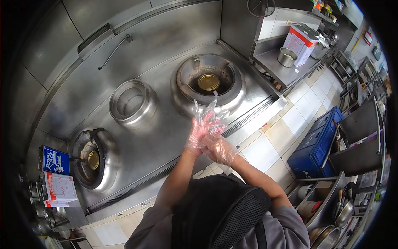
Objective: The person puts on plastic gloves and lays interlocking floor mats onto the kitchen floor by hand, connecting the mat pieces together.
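Both hands wear loose clear plastic gloves and meet in front of the steel range. My left hand (202,130) points up and away, fingers apart, with empty glove tips sticking out past them; a pinkish layer shows through the plastic. Against its palm and wrist side, my right hand (220,149) is bent closed on the left hand's plastic glove (198,141). Just beyond the fingers sits a large round burner (208,99) with a gold-coloured lid (208,82) at its centre.
On the range, a steel ring stand (132,103) and a second burner (93,159) stand left. Boxes (60,186) lie at far left. A blue chest (313,145) and a pan shelf (327,195) are at right. A pot (287,57) and a red-white tin (299,43) stand on the back-right counter.
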